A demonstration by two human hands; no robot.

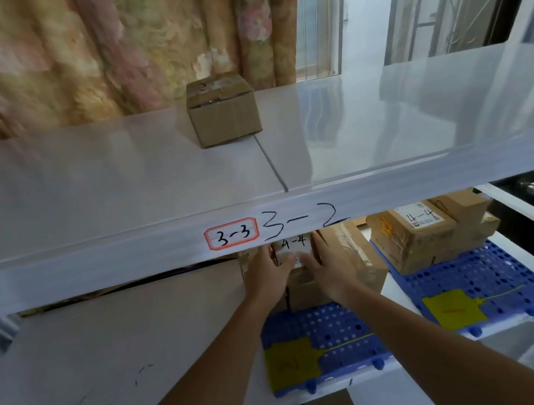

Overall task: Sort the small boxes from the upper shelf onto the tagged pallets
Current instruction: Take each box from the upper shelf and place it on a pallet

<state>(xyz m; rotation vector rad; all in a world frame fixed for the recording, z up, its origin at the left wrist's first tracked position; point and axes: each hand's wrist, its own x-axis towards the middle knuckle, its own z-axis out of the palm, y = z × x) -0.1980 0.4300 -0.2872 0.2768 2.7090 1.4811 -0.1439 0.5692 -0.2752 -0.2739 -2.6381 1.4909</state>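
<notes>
Left hand (267,276): bare, no glove, ring or watch.
Right hand (327,271): bare likewise.
Forearms: no sleeves showing.

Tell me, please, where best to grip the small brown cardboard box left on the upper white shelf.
Probably by its two opposite side faces, reaching in from the front: the small brown cardboard box stands upright and alone on the upper white shelf, with curtain close behind.
</notes>
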